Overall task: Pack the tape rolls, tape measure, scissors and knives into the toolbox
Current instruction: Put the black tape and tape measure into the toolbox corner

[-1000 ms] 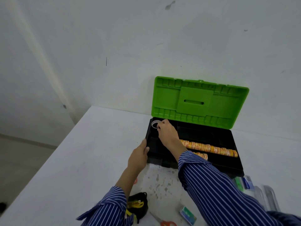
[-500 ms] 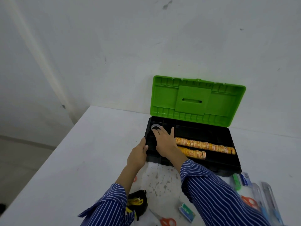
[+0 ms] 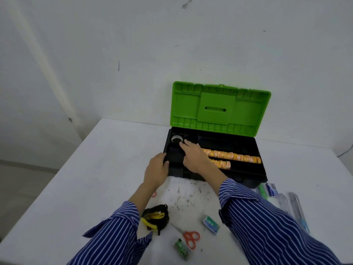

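Observation:
The black toolbox (image 3: 246, 174) stands open, its green lid (image 3: 219, 109) leaning on the wall. A small clear tape roll (image 3: 176, 139) lies in the back left compartment. Two rows of orange tape rolls (image 3: 233, 156) fill the long front compartments. My right hand (image 3: 193, 158) hovers flat over the tray, fingertips just beside the clear roll, holding nothing. My left hand (image 3: 156, 169) grips the box's front left corner. On the table near me lie a yellow-black tape measure (image 3: 155, 217), orange-handled scissors (image 3: 189, 237) and clear-cased knives (image 3: 295, 207).
A small blue-green box (image 3: 211, 224) and a green packet (image 3: 181, 250) lie by the scissors. A green and a blue-white item (image 3: 267, 189) sit right of the toolbox. The white table (image 3: 86, 178) meets the wall behind; its left edge drops to the floor.
My right hand let go of the clear tape roll in the back left compartment and drew back with fingers spread. The left hand kept its hold on the corner.

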